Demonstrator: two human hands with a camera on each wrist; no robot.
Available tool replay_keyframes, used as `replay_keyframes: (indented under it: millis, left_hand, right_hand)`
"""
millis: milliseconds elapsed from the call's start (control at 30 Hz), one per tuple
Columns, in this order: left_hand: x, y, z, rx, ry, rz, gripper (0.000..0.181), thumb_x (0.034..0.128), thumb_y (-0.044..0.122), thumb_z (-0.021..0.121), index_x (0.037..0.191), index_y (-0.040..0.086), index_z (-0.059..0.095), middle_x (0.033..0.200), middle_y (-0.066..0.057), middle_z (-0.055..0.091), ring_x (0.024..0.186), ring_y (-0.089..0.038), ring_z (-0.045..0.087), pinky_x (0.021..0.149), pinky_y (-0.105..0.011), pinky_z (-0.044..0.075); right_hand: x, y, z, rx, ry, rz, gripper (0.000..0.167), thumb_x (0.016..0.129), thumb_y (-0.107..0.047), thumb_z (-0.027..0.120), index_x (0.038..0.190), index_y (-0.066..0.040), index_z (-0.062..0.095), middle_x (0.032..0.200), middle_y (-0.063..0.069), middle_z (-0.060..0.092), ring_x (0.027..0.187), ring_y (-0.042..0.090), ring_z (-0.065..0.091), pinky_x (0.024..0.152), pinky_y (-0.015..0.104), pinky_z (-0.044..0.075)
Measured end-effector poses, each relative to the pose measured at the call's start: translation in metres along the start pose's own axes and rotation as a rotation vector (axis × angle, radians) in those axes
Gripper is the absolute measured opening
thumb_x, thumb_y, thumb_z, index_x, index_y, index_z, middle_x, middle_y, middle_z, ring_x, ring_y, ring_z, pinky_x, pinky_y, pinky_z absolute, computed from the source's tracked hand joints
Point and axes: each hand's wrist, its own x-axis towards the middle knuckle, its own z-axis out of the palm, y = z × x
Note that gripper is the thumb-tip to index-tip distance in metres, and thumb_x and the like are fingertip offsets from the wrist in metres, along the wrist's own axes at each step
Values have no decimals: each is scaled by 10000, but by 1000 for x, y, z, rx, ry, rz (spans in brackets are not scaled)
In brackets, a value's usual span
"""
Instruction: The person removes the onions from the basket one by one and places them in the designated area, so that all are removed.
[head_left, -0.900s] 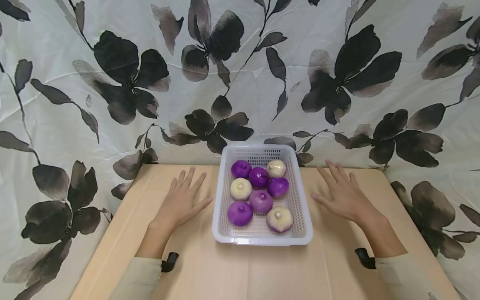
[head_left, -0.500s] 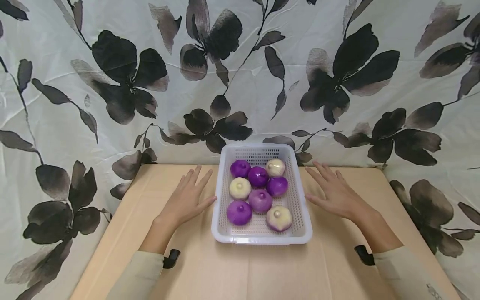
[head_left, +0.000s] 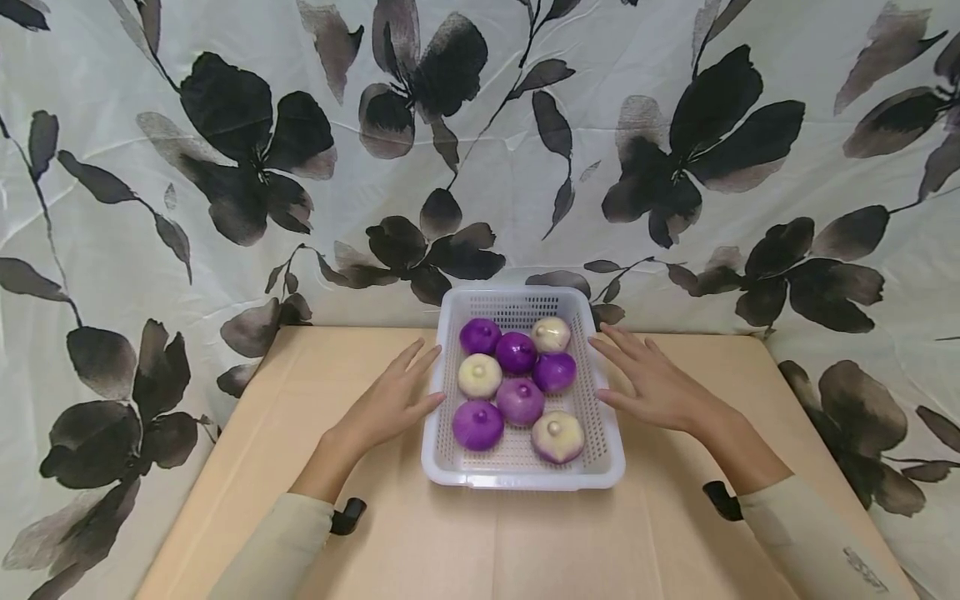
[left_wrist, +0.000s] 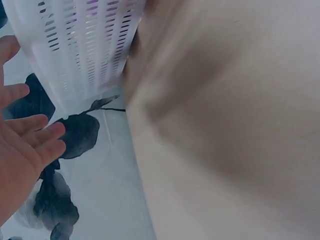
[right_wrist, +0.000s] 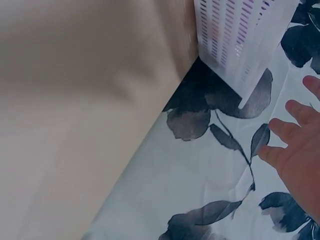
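A white perforated plastic basket stands on the table, holding several peeled onions. Some are purple, like the onion at the near left; others are pale, like the onion at the left and the purple-tinged onion at the near right. My left hand hovers at the basket's left side, fingers extended. On the opposite side my right hand is spread likewise, fingertips near the rim. In both wrist views a gap shows between the fingers and the basket wall. Neither hand holds anything.
A light wooden table lies under the basket. Behind and beside it hangs a white cloth with dark flower prints. Black straps show at both sleeve cuffs.
Both hands have moved inward, from the table's sides to close beside the basket's left and right walls. The basket and onions have stayed in place.
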Motion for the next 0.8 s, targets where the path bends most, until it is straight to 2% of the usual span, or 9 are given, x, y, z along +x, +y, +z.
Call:
replay_keyframes:
  millis: [233,400,467,633,700,800]
  left_hand:
    - [-1,1,6,-18,37,66,667,981,378,674,1559,119,463,1675,-164,318,1500,-411,373,1199,-581,355]
    - [-1,0,12,-26,69,117,591,978,324,668,1496,71,539,1631,-186,393,1437,-409,467,1161,-575,409]
    - [-1,0,14,-31,84,126,569,977,304,664,1478,57,556,1619,-189,412,1415,-399,497,1155,-563,421]
    - [-3,-2,19,-78,118,133,535,965,239,661,1448,24,579,1616,-184,421,1437,-391,477,1170,-536,407]
    - [-2,-2,21,-115,131,138,526,955,201,666,1435,1,584,1613,-195,421,1358,-383,565,1123,-506,470]
    - [-1,-1,23,-184,152,130,516,935,143,677,1414,-28,593,1605,-211,425,1133,-331,713,987,-425,583]
  right_hand:
    - [8,-11,1,28,-23,-55,766,961,-442,676,1594,-117,391,1694,185,262,1540,464,248,1200,746,148]
    - [14,-18,5,43,-33,-118,729,961,-399,678,1579,-108,423,1674,190,310,1502,470,333,1181,750,212]
    - [17,-21,7,56,-45,-138,714,964,-404,675,1567,-100,442,1661,189,340,1494,457,358,1180,736,241]
    - [22,-30,12,97,-104,-134,665,954,-413,700,1514,-102,521,1606,167,442,1475,422,408,1177,648,346]
    - [25,-33,14,110,-130,-132,625,947,-393,719,1474,-93,563,1559,132,509,1456,377,451,1171,592,392]
    - [30,-38,16,134,-169,-134,566,939,-372,740,1410,-85,611,1474,78,588,1410,300,512,1169,518,423]
